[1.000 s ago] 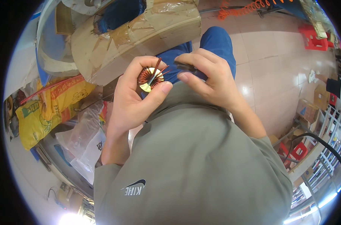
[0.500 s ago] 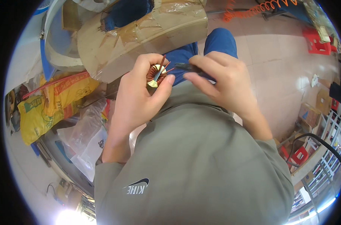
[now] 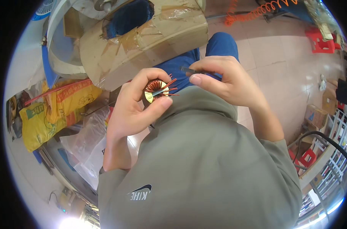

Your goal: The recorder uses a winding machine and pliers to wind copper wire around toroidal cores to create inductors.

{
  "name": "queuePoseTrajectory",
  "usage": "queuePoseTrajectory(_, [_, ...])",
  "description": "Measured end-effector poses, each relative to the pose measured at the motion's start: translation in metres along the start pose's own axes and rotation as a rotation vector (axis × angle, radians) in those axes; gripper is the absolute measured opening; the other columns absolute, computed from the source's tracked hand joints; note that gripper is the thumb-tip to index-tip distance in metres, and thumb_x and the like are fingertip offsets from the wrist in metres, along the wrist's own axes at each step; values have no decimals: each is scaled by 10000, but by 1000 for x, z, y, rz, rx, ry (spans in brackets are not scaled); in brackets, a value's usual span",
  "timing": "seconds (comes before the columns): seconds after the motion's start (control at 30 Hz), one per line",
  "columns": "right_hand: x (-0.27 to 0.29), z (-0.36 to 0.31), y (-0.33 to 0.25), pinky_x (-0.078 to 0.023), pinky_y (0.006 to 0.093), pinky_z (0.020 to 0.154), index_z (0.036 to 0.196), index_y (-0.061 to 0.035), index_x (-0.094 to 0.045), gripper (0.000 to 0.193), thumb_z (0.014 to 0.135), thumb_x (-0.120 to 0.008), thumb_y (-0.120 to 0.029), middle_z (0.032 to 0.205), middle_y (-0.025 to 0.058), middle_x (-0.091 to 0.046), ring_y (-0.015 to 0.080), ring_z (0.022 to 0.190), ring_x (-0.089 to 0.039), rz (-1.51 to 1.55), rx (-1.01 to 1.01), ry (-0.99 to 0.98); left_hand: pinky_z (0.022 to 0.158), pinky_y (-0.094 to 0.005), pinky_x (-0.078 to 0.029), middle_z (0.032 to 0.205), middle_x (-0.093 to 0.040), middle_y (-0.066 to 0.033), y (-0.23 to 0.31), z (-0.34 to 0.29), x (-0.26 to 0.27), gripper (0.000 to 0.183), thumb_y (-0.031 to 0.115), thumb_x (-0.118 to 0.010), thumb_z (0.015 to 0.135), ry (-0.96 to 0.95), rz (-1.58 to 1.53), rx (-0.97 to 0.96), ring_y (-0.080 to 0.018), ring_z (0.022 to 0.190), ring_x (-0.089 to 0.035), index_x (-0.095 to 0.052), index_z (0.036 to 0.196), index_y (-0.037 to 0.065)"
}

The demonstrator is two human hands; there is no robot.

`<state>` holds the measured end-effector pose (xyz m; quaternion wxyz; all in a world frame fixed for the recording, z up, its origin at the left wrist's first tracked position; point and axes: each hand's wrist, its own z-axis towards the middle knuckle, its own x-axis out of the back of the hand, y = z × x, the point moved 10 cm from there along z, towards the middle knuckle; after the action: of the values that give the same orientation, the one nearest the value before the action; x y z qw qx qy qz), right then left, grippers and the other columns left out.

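Note:
A ring-shaped wire coil (image 3: 151,96) sits between the thumb and fingers of my left hand (image 3: 128,110), which is closed around it. Copper-coloured wire wraps the ring, pale yellow patches show on its face, and a grey strip crosses its middle. Several reddish wire ends stick out of it to the right. My right hand (image 3: 234,82) pinches a slim dark tool (image 3: 188,70) between thumb and fingers. Its flat tip points left toward the wire ends, apart from them; the rest is hidden in the hand.
A taped cardboard box (image 3: 173,34) with a dark blue hole stands ahead on the left. Yellow bags (image 3: 40,124) and a clear plastic bag (image 3: 85,141) lie at the left. A red stool (image 3: 321,42) is far right, near a coiled orange hose (image 3: 253,15).
The coil has come down and slightly left in my left hand, turning so its wire ends point right. The dark tool, blurred before, now shows clearly, and my right hand is a little farther from the coil.

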<state>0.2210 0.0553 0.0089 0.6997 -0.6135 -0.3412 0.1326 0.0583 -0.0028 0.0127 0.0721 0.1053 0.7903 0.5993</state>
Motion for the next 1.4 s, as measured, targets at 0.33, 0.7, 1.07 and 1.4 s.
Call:
queuePoseTrajectory(0.33, [-17,0,0,-510,355,672,956,41,-752,261,908,-775,-215,800,160,-718,271,732,-673,-13,-54,-256,657,-207,-438,825,-632,15,3,3,-3,327,78,-809,809,-86,194,-98,-49,718,-565,-631,1080,36])
queuePoseTrajectory(0.7, [-24,-1,7,-526,359,691,958,41,-755,271,901,-786,-222,836,167,-739,276,752,-688,-23,-57,-309,619,-202,-414,811,-632,21,-5,2,-5,313,89,-805,812,-113,138,-102,-39,694,-551,-636,1072,42])
queuePoseTrajectory(1.07, [-25,-3,5,-488,358,597,924,8,-774,329,916,-763,-321,733,147,-702,271,642,-651,1,47,-251,615,-194,-414,789,-633,30,-5,-3,-7,309,86,-803,821,-132,156,-125,-31,684,-552,-634,1076,42])
queuePoseTrajectory(1.4, [-29,-7,8,-479,366,584,895,2,-771,314,910,-763,-312,711,147,-694,283,625,-640,-23,38,-251,614,-204,-427,778,-631,24,-10,-3,-9,302,84,-799,813,-145,168,-101,-41,685,-569,-638,1065,43])
